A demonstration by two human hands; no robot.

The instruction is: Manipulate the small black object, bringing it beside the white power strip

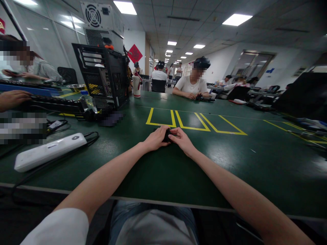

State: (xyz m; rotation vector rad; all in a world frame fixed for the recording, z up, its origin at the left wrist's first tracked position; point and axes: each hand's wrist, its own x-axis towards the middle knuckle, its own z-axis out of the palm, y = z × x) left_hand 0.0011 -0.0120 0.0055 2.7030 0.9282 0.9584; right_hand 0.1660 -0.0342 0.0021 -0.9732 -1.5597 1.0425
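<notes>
Both my hands meet over the green table, just in front of the yellow tape outlines. Between them is a small black object (166, 135), mostly hidden by my fingers, so its kind cannot be made out. My left hand (156, 137) is closed round its left side, back of the hand upward. From the right, my right hand (183, 140) pinches at the same object with thumb and fingertips. Both forearms reach in from the near table edge.
On the left lie a white power strip (51, 151) and cables; behind them stand a black computer case (107, 78), a keyboard (56, 103) and a paper cup (137, 86). Another person's hand (14, 99) rests by the keyboard. Across the table sits a person (194, 81) wearing a headset.
</notes>
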